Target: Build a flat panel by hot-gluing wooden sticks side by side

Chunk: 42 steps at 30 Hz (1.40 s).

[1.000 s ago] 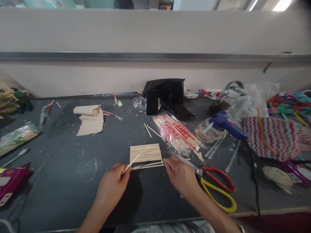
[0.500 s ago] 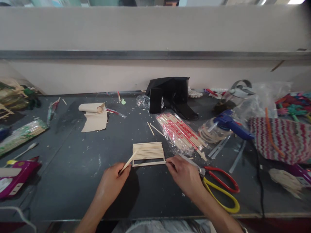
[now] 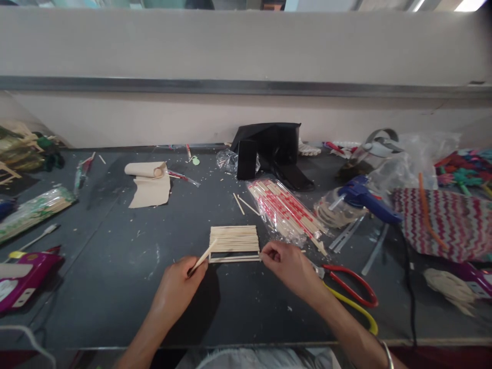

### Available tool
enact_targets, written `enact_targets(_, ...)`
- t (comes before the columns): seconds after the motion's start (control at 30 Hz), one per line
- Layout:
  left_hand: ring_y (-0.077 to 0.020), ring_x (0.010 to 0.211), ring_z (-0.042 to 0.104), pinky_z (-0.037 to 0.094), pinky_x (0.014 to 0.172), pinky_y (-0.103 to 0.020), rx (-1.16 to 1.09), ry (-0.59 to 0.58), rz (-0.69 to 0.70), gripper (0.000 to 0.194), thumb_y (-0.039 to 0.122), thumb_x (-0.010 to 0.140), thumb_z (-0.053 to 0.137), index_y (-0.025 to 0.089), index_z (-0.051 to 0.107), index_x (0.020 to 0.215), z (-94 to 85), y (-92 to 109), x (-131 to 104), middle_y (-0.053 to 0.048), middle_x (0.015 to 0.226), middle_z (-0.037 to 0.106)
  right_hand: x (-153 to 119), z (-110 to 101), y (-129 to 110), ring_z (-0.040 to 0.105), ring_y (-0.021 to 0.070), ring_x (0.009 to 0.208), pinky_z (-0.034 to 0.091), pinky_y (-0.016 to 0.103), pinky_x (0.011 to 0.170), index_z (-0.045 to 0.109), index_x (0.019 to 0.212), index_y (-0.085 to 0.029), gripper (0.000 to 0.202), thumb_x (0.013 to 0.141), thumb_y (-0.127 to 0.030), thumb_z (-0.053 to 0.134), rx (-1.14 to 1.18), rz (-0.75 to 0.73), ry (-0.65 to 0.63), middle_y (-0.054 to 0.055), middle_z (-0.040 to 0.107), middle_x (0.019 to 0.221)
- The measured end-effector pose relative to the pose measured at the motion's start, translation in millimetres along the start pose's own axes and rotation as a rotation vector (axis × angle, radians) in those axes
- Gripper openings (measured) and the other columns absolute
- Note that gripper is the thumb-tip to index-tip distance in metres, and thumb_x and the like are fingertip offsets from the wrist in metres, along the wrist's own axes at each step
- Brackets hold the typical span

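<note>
A small panel of pale wooden sticks (image 3: 233,239) lies on the dark table, its sticks side by side across two end pieces. Toward its near edge is a gap, then a separate wooden stick (image 3: 234,259). My left hand (image 3: 180,282) is closed around another wooden stick (image 3: 203,257) that slants up over the panel's left end; its fingertips are at the near left corner. At the near right corner, my right hand (image 3: 286,266) pinches the end of the near stick between thumb and finger. Scissors (image 3: 355,287) with red and yellow handles lie partly under the right forearm.
Beyond the panel lies a plastic pack of sticks (image 3: 286,207). A blue glue gun (image 3: 369,197) and clear glue sticks (image 3: 348,233) are to the right. A fabric roll (image 3: 151,184) lies back left, and a black phone-like block (image 3: 246,160) stands at the back.
My right hand has shifted slightly left and up at the panel's near right corner, its fingers more bunched. The near stick now shows as two thin lines. My left hand has barely moved.
</note>
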<state>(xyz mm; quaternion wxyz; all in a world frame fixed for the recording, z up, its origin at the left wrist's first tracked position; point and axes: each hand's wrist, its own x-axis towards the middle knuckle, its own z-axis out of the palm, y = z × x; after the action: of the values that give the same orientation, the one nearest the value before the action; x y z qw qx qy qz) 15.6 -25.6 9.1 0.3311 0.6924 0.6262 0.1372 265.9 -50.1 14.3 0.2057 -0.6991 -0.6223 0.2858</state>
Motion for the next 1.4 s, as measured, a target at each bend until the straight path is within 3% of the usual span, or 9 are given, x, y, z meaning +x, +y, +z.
enact_targets(0.33,-0.0112,0.052,0.035,0.024,0.048,-0.022,-0.07,-0.022,-0.071,0.039,0.052,0.08,0.043,0.019,0.056,0.064,-3.3,-1.1,1.2,0.005,0.055,0.035,5.4,-4.6,5.4,0.053,0.0118,0.059,0.039,0.02,0.054,0.061,0.067,-0.016,0.013,0.074,-0.023,0.051,0.274,-0.012,-0.036,-0.002,0.057,0.061)
enact_targets(0.83,-0.0112,0.054,0.033,0.023,0.051,-0.023,-0.014,-0.054,-0.055,0.041,0.051,0.08,0.041,0.019,0.042,0.055,-2.4,2.5,5.1,0.005,0.055,0.03,3.8,5.6,5.3,0.056,0.0137,0.058,0.036,0.023,0.055,0.061,0.066,-0.019,0.014,0.074,-0.02,0.05,0.068,0.025,0.012,-0.001,0.061,0.061)
enact_targets(1.4,-0.0114,0.054,0.035,0.024,0.051,-0.023,-0.037,-0.058,-0.05,0.042,0.053,0.081,0.043,0.019,0.044,0.056,-1.7,0.5,4.3,0.005,0.055,0.031,-5.1,0.3,2.4,0.054,0.0143,0.059,0.035,0.023,0.055,0.064,0.07,-0.019,0.026,0.084,-0.023,0.043,-0.012,-0.021,-0.001,-0.001,0.06,0.062)
